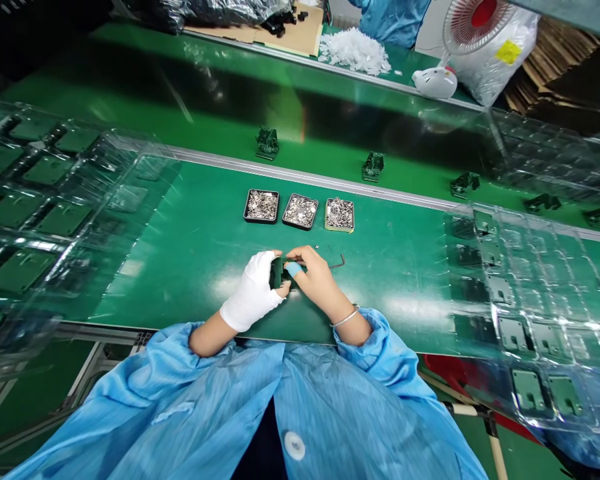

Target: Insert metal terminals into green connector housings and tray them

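My left hand (254, 291), in a white glove with bare fingertips, is closed round the left side of a small dark green part (279, 274) low over the green table. From the right, my right hand (314, 279) has its fingers on the same part; one finger wears a blue band. An L-shaped hex key (339, 261) sticks out to the right behind my right hand; its other end is hidden. Beyond my hands are three small trays (247, 216) of shiny metal pieces. A tiny metal piece (317, 247) lies just past my right fingers.
Clear plastic trays with green parts stand left (63, 247) and right (525, 307). Past a metal rail (300, 178), several dark green assemblies (267, 143) sit on a green strip. Farther back are white plastic pieces (354, 51), a fan (475, 23) and a person's blue sleeve (394, 20).
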Tool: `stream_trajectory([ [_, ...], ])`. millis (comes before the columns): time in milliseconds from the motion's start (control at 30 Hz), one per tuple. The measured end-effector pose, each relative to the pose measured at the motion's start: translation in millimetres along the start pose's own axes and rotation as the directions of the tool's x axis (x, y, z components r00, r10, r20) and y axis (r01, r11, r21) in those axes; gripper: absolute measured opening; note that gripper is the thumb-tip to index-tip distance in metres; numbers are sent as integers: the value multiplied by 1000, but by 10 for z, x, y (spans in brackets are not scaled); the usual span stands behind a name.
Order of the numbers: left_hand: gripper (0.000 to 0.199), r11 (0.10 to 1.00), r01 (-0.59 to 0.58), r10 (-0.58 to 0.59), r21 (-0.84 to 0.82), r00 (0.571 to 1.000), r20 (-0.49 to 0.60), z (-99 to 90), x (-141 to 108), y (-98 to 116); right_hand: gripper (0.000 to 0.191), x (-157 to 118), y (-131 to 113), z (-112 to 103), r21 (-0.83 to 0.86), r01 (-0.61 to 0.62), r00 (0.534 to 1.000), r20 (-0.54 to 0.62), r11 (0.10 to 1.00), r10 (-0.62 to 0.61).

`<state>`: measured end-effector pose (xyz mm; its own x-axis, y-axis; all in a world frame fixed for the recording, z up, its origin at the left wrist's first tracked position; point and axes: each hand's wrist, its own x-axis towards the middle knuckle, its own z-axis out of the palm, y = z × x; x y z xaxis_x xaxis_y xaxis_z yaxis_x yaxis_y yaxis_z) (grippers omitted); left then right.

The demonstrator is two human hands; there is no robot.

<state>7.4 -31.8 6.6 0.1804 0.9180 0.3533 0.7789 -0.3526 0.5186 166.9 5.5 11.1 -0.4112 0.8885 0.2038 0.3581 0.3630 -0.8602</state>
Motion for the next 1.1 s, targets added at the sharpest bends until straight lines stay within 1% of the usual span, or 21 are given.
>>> stream_trajectory([
  [67, 49, 991, 57, -53, -117, 998, 37, -16, -3, -29, 27, 15, -20, -33, 20, -12, 1000, 28, 1000, 12],
  [133, 51, 969, 116, -94, -218, 990, 109, -56, 11, -39, 33, 13, -58, -37, -8, -8, 999, 33, 1000, 8],
  [167, 49, 956, 150, -116, -251, 982, 149, -80, 24, -40, 36, 9, -80, -30, -30, -3, 999, 35, 1000, 4],
  [233, 38, 939, 222, -169, -261, 963, 210, -126, 58, -37, 40, -2, -122, -6, -68, 7, 999, 46, 998, -4],
  [333, 24, 940, 278, -228, -198, 943, 241, -162, 104, -37, 40, -12, -162, 36, -102, 22, 997, 75, 994, -14],
  [433, 19, 946, 280, -238, -161, 941, 239, -153, 119, -43, 38, -12, -176, 63, -135, 36, 995, 99, 990, -23],
  [533, 19, 951, 267, -233, -157, 950, 209, -133, 112, -48, 38, -7, -174, 66, -159, 41, 993, 113, 986, -23],
  [767, 18, 955, 243, -211, -171, 959, 188, -132, 99, -29, 37, 12, -166, 24, -117, 26, 993, 114, 993, -13],
  [967, 9, 958, 249, -226, -143, 961, 159, -111, 104, -28, 36, -31, -227, 100, -191, 17, 995, 98, 981, 2],
  [1033, 12, 950, 259, -233, -173, 960, 157, -116, 93, -41, 34, -4, -241, 60, -170, 9, 993, 119, 985, 12],
  [1100, 18, 925, 278, -238, -260, 955, 176, -132, 72, -69, 27, 101, -221, -50, -142, -3, 988, 150, 990, 25],
])
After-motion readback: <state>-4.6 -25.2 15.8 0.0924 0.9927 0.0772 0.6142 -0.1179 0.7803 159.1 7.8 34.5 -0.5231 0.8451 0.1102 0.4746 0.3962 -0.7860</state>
